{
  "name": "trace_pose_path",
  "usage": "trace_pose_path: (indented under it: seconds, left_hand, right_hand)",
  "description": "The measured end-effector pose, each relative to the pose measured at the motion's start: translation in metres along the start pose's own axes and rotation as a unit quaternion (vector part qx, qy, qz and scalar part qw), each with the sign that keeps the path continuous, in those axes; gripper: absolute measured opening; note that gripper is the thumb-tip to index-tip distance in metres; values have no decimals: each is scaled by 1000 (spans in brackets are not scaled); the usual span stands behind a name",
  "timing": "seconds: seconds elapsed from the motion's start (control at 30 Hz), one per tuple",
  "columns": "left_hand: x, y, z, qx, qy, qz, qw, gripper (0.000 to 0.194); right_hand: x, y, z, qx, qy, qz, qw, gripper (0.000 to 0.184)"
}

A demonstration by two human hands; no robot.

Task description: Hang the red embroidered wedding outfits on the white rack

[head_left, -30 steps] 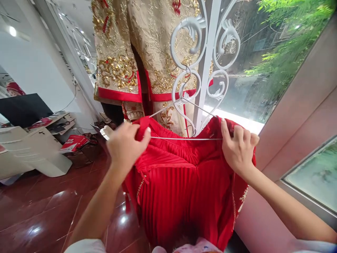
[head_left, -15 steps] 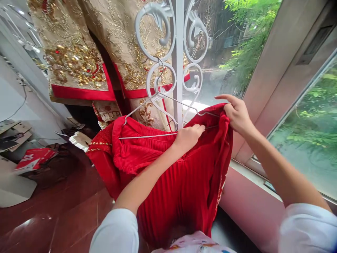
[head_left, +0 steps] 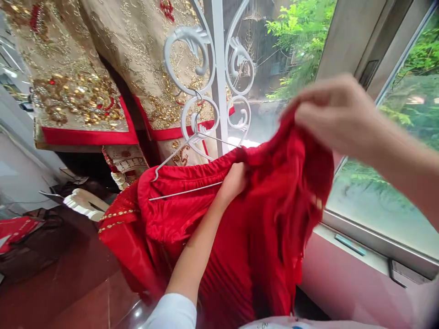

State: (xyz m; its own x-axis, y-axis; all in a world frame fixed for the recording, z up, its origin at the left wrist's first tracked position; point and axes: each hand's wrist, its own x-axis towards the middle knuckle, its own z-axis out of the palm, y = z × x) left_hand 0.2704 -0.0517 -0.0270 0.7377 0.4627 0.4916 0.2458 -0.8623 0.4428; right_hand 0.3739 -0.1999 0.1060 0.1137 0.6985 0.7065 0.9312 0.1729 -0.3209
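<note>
A red pleated garment hangs on a white wire hanger hooked into a white scrolled metal stand. My left hand is closed on the garment's waistband near the hanger's right end, its fingers partly buried in the cloth. My right hand, blurred and close to the camera, pinches the garment's right edge and holds it lifted above the hanger. A gold-trimmed red panel of the garment droops at the left.
A cream and gold embroidered robe with red borders hangs behind the stand. The window and its sill run along the right, above a pink wall. Dark red tiled floor lies at the left, with red bags and a white object on it.
My right hand has risen toward the camera, pulling the garment's right edge up off the hanger. My left hand stays on the waistband. The view has shifted right.
</note>
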Motion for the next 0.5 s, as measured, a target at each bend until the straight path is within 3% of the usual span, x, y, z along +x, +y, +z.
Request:
trace_pose_path:
  seconds: [0.03,0.1,0.17,0.2,0.27,0.33,0.4,0.47,0.5]
  left_hand:
    - [0,-1,-1,-10,6,-6,1000,26]
    - [-2,-2,-2,-7,21,-37,999,25]
    - [-5,0,-1,7,26,-60,998,22]
    - [-7,3,0,12,25,-63,998,20]
    - [-13,10,1,25,41,-54,997,19]
    - [-27,19,-3,52,96,-38,993,26]
    - [-52,27,-12,113,185,-39,975,36]
    - [-88,29,-27,203,304,-100,926,42]
    - [-107,28,-35,248,368,-156,882,45]
  right_hand:
    - [-27,-4,10,-47,-65,-48,996,21]
    - [-71,-4,32,-146,-251,-85,953,20]
    - [-91,-1,50,-192,-376,-110,900,10]
    - [-90,0,56,-197,-404,-114,886,13]
    - [-69,0,62,-200,-362,-100,905,21]
    - [-36,-1,66,-211,-206,-82,952,22]
    - [-8,-2,75,-203,-52,-105,972,24]
    - [9,-4,91,-171,23,-169,970,28]
    - [13,-6,101,-155,37,-203,966,30]
